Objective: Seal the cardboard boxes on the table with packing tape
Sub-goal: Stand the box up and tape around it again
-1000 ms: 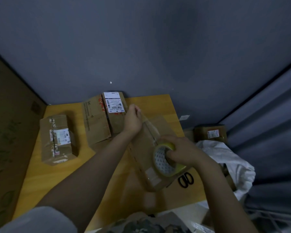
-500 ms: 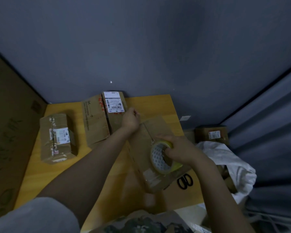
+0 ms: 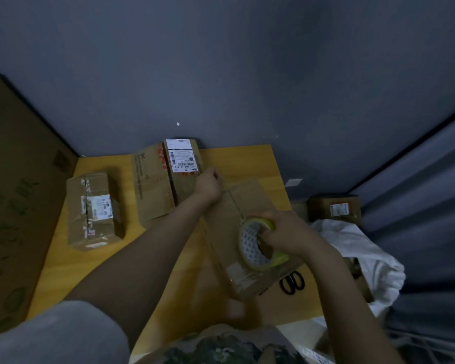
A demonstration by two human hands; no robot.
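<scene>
A brown cardboard box [image 3: 250,206] lies on the yellow table [image 3: 63,261] in front of me. My right hand [image 3: 286,233] grips a yellow-rimmed roll of clear packing tape [image 3: 258,244] over the box's near half. A strip of tape runs from the roll along the box's top seam to its far end. There my left hand [image 3: 208,186] holds the strip's end down at the far edge, fingers curled over it. Two other boxes stand further left: a taped one [image 3: 92,211] and a labelled one [image 3: 179,172] against the wall.
Black scissors [image 3: 292,282] lie on the table just right of the box's near end. A large cardboard sheet [image 3: 13,206] leans at the left. Beyond the table's right edge sit a small labelled box [image 3: 334,207] and a white cloth [image 3: 357,256].
My left hand has shifted slightly further along the box's far end. My right hand keeps the roll over the box, with the strip drawn out between them. The view has drifted a little.
</scene>
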